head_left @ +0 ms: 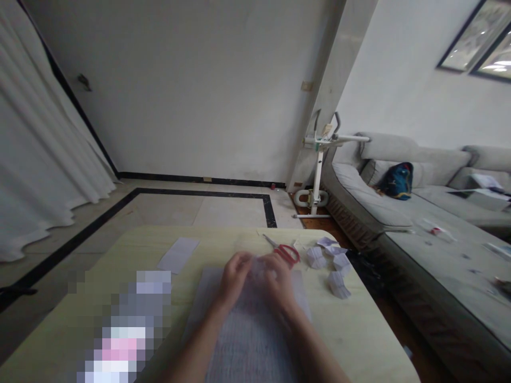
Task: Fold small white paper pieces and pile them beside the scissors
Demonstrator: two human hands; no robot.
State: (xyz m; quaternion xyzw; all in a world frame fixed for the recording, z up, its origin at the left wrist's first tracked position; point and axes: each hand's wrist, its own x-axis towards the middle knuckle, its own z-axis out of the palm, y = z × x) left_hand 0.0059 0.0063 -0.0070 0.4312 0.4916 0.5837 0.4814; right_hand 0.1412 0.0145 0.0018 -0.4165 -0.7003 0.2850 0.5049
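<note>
My left hand [235, 274] and my right hand [278, 276] are close together over the far part of a grey, finely streaked mat or sheet [247, 340]. Between their closed fingers is a small pale lilac piece of paper [258, 264], blurred by motion, so its folds cannot be made out. Just beyond my right hand lies a pair of scissors [288, 254] with red handles, blades pointing away to the left. Several creased, lined paper pieces [316, 257] lie to the right of it. Left of the mat is a flat pale paper slip [178, 255].
The light wooden table [359, 330] has rounded corners. A pixelated patch [123, 335] covers something at its left. Beyond stand a white exercise stand [318, 175] and a grey sofa [367, 202] with a blue bag [399, 181]. A white curtain [43, 149] hangs at left.
</note>
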